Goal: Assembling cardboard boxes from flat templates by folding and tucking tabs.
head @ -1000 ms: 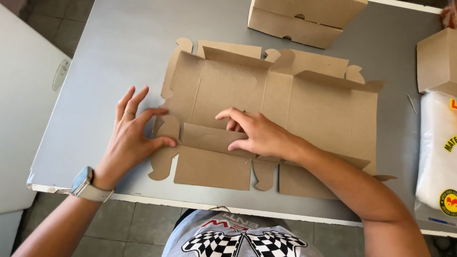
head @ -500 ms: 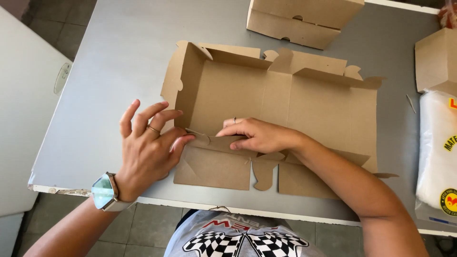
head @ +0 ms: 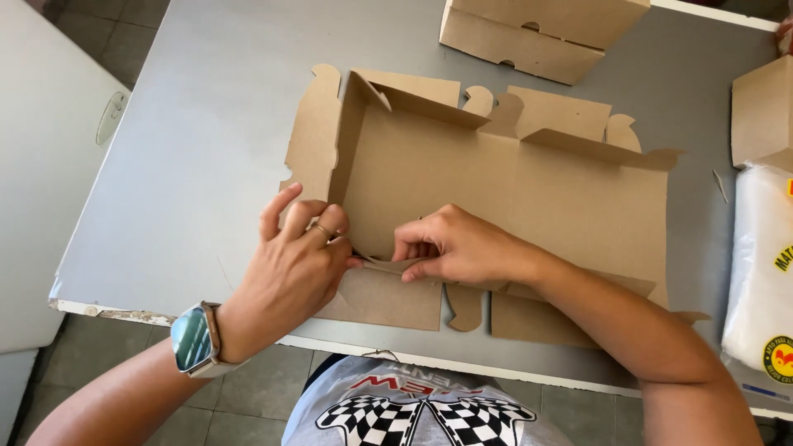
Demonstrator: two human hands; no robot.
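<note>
Nearest, at 6 o'clock on the grey table (head: 190,165): left hand (head: 293,272) and right hand (head: 458,248), fingers pinched on the near flap of a brown die-cut cardboard box blank (head: 512,190). Left wall already upright, far flaps half raised. Further out at 12, a folded box (head: 537,33); white bag (head: 764,272) at 3.

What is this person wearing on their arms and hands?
Both arms are bare, with no sleeves reaching the forearms. The left hand has a thin ring on one finger, and its wrist carries a smartwatch with a rounded rectangular dark screen and a pale band. The right hand shows no jewellery.
</note>
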